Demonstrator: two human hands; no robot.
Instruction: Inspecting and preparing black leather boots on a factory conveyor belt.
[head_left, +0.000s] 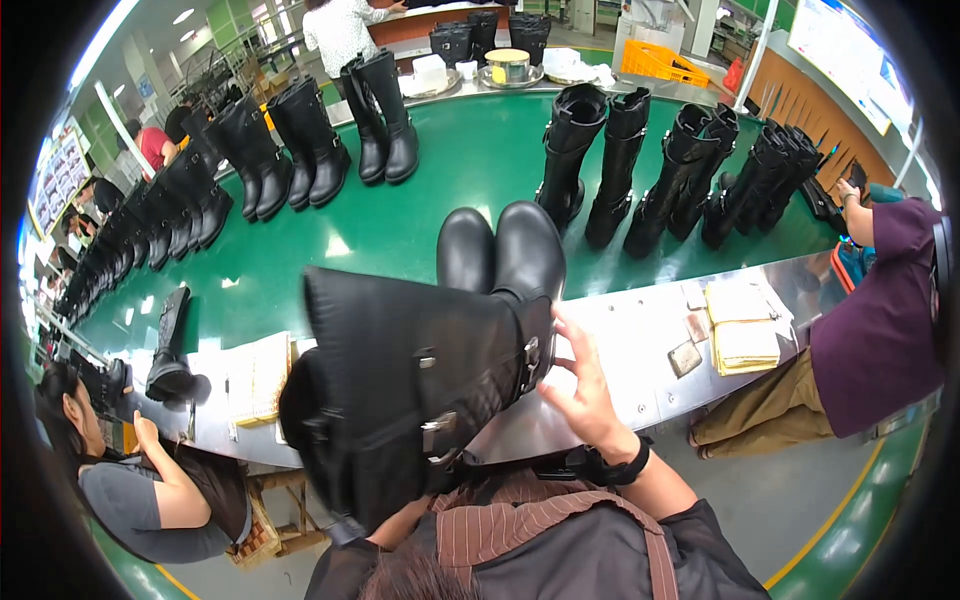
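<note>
In front of me is a pair of tall black boots (385, 370), tilted, with the rounded toes pointing away over the green belt and the wide shafts slanting back toward my left. Silver buckles and straps sit at the ankle and along the shaft of the nearer boot. My right hand (588, 390) is at the ankle strap, its fingers apart and stretched out, with fingertips and thumb at the boot's edge. My left forearm (400, 520) passes beneath the shafts; the boots hide its hand and fingers.
Many black boots (385, 120) stand on the green conveyor (400, 225). Stacked yellowish paper (745, 345) and small blocks (685, 358) lie on the metal ledge (610, 400); another paper stack (262, 380) lies left. Co-workers sit at left (150, 500) and stand at right (875, 310).
</note>
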